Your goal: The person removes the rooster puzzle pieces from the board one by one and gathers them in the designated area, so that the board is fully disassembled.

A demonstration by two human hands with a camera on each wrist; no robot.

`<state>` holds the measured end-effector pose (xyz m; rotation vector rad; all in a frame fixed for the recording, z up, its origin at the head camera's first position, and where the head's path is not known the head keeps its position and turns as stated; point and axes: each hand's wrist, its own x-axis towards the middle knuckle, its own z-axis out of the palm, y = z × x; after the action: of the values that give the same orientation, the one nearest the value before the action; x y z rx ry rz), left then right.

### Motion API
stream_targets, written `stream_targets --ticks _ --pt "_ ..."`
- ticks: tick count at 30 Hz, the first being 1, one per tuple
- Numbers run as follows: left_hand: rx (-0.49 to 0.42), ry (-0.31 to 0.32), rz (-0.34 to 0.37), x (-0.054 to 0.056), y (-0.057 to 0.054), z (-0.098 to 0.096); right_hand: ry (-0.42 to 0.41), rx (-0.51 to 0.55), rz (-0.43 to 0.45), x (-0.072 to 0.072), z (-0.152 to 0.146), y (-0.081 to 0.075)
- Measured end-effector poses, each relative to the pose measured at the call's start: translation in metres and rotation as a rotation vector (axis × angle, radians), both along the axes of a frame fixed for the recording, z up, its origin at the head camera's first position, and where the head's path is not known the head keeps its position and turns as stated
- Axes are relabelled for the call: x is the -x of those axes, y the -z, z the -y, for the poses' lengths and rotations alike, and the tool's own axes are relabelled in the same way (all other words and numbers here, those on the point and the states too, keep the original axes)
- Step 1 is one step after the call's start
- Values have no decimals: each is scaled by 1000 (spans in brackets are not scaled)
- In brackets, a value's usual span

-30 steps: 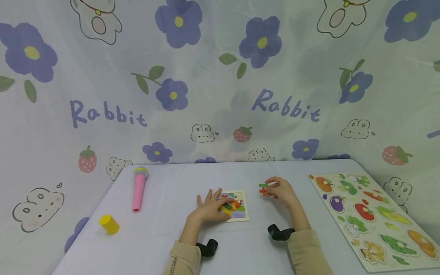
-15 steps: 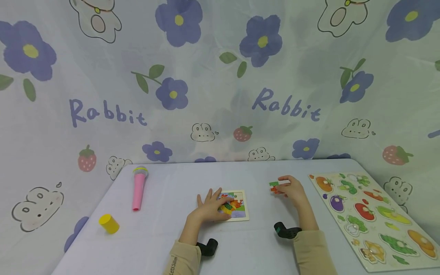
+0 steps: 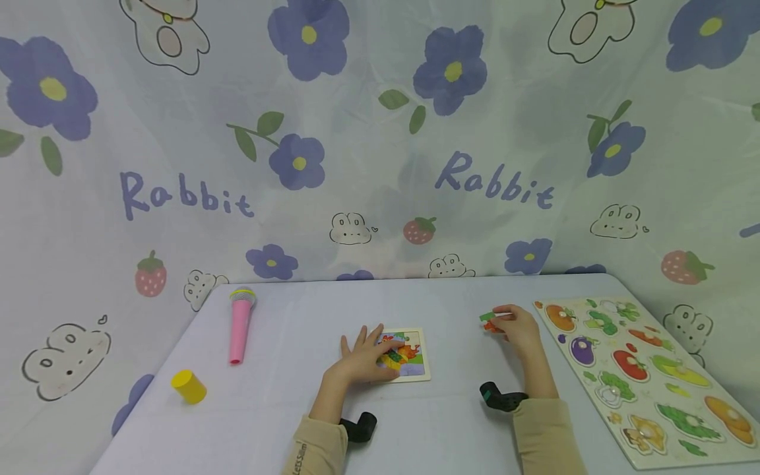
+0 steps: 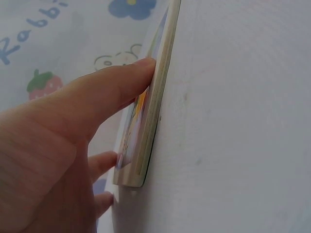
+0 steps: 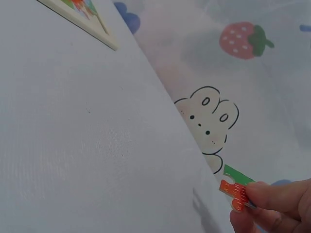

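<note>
A small jigsaw puzzle in a pale wooden frame [image 3: 425, 363] lies flat on the white table. Across its left part rests my left hand [image 3: 361, 361], fingers spread, covering some of the picture; in the left wrist view the thumb [image 4: 114, 87] lies over the frame's near edge. Off to the puzzle's right, my right hand [image 3: 519, 328] pinches a green and red puzzle piece [image 3: 489, 322] between thumb and fingers. The same puzzle piece [image 5: 235, 189] shows in the right wrist view, held apart from the puzzle, its lower side partly hidden by the fingertips.
A pink toy microphone [image 3: 240, 330] and a yellow cylinder [image 3: 189, 387] are on the left of the table [image 3: 285, 316]. A large vegetable board [image 3: 647, 382] lies along the right side. Behind hangs a printed curtain [image 3: 368, 152].
My right hand has moved to the right with the puzzle piece, away from the frame, and the piece has tilted slightly. The left hand has stayed in place on the puzzle.
</note>
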<state>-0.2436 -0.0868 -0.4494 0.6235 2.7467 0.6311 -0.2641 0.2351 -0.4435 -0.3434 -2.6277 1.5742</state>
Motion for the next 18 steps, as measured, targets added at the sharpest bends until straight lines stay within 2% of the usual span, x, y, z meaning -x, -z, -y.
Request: stream_targets --ticks 10,18 --pt "0 -4 7 -1 0 -1 101 -28 -21 0 -9 3" --pt "0 -1 9 -2 -2 0 168 72 25 0 -16 5"
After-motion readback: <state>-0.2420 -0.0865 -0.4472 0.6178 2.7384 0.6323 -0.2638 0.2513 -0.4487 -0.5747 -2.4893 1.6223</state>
